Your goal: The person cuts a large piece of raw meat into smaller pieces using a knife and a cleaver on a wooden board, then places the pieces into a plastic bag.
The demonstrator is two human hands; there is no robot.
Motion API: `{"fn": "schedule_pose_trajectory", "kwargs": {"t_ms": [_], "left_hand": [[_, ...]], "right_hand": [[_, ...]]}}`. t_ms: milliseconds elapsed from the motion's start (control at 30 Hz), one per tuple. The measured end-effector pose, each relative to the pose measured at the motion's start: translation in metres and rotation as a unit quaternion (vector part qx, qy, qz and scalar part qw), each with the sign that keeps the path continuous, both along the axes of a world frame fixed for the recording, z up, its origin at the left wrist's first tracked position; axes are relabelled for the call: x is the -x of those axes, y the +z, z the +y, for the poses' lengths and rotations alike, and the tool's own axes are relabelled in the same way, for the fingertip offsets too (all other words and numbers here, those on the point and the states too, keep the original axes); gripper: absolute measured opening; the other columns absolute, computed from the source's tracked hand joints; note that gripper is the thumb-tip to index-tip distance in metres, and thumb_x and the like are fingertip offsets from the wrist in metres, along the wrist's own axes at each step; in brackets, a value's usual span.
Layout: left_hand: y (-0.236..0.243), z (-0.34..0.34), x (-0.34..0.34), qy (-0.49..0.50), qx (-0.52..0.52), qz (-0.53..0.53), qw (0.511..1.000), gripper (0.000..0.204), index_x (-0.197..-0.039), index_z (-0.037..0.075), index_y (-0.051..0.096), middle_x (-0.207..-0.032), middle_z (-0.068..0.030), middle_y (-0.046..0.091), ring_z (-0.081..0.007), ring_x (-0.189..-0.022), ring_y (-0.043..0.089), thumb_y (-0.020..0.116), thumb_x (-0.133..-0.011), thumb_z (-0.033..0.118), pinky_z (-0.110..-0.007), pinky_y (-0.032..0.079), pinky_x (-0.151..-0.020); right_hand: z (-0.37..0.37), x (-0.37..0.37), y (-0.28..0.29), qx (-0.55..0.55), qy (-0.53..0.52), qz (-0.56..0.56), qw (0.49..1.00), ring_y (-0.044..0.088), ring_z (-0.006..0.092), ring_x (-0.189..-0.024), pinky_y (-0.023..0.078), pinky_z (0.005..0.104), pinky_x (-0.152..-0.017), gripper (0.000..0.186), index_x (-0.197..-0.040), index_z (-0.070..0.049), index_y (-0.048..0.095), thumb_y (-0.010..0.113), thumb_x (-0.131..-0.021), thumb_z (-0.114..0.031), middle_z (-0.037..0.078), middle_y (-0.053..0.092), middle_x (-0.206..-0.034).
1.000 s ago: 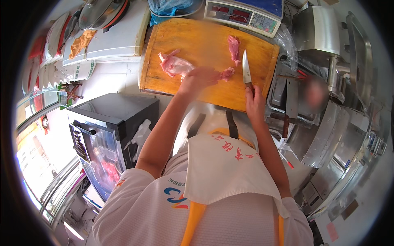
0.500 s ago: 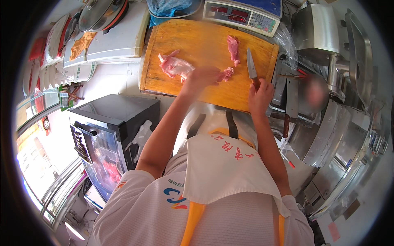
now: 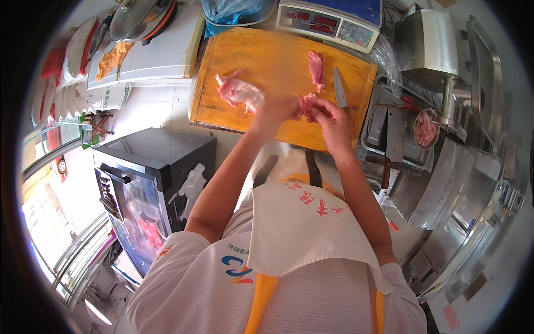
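Both my hands meet at a small piece of raw meat [image 3: 305,104] near the middle of the wooden cutting board [image 3: 250,55]. My left hand [image 3: 276,113] is closed on its left side, the fingers partly blurred. From the right, my right hand [image 3: 331,121] pinches the same piece between thumb and fingers. A knife [image 3: 340,89] lies on the board just beyond my right hand, blade pointing away, its handle hidden by that hand. A larger pale piece of meat [image 3: 240,92] rests to the left. Farther back lies a narrow strip of meat [image 3: 316,69].
Behind the board stands a scale [image 3: 328,25], with a blue plastic bag [image 3: 228,11] to its left. At right are a meat grinder [image 3: 431,50], a bowl of meat pieces [image 3: 426,129] and a cleaver [image 3: 395,131]. A dark glass-fronted cabinet [image 3: 161,147] stands at lower left.
My right hand has let go of the knife, leaving it on the board, and moved left to take hold of the small meat piece. My left hand has shifted slightly right.
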State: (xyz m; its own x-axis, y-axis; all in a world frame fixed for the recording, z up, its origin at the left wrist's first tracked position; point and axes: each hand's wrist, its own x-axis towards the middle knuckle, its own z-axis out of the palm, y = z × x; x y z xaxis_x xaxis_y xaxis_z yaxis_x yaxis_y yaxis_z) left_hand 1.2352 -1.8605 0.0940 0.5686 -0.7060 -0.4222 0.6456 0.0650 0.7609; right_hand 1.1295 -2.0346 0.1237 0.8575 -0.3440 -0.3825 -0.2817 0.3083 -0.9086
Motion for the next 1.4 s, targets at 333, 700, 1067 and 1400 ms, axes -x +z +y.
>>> {"fn": "schedule_pose_trajectory", "kwargs": {"t_ms": [333, 700, 1067, 1400], "left_hand": [[0.021, -0.017, 0.008, 0.03, -0.019, -0.014, 0.999, 0.041, -0.126, 0.0, 0.066, -0.121, -0.0133, 0.071, -0.0216, -0.114, 0.069, 0.079, -0.087, -0.002, -0.035, 0.055, -0.102], [0.01, -0.028, 0.003, -0.044, -0.114, -0.186, 0.975, 0.019, -0.101, 0.0, 0.073, -0.093, -0.0033, 0.072, -0.0134, -0.087, 0.068, 0.078, -0.084, -0.002, -0.03, 0.056, -0.083], [0.013, -0.029, 0.008, -0.008, -0.063, -0.014, 0.998, 0.011, -0.089, 0.0, 0.07, -0.077, -0.0043, 0.064, -0.0117, -0.064, 0.053, 0.073, -0.079, -0.004, -0.028, 0.04, -0.06], [0.002, -0.031, 0.028, -0.02, -0.142, -0.078, 0.987, 0.013, -0.089, -0.001, 0.069, -0.073, -0.0032, 0.065, -0.0116, -0.065, 0.062, 0.077, -0.082, 0.007, -0.028, 0.048, -0.061]], "right_hand": [[-0.005, 0.004, -0.01, 0.002, -0.023, 0.007, 1.0, 0.072, 0.0121, -0.099, 0.056, 0.0276, -0.089, 0.021, -0.114, 0.003, 0.071, 0.072, -0.093, 0.001, 0.007, 0.077, -0.108], [-0.011, 0.008, -0.004, 0.065, -0.01, 0.019, 0.998, 0.071, 0.0102, -0.088, 0.056, 0.0261, -0.08, 0.02, -0.107, 0.001, 0.068, 0.074, -0.087, 0.003, 0.006, 0.076, -0.095], [-0.018, 0.014, -0.001, 0.102, 0.02, 0.062, 0.993, 0.069, 0.0081, -0.081, 0.054, 0.0259, -0.073, 0.017, -0.099, -0.002, 0.072, 0.072, -0.082, -0.001, 0.001, 0.075, -0.087], [-0.015, 0.014, -0.005, 0.354, 0.082, 0.119, 0.924, 0.071, 0.0155, -0.075, 0.055, 0.0306, -0.071, 0.015, -0.099, -0.001, 0.07, 0.075, -0.086, -0.004, 0.008, 0.074, -0.084]]}}
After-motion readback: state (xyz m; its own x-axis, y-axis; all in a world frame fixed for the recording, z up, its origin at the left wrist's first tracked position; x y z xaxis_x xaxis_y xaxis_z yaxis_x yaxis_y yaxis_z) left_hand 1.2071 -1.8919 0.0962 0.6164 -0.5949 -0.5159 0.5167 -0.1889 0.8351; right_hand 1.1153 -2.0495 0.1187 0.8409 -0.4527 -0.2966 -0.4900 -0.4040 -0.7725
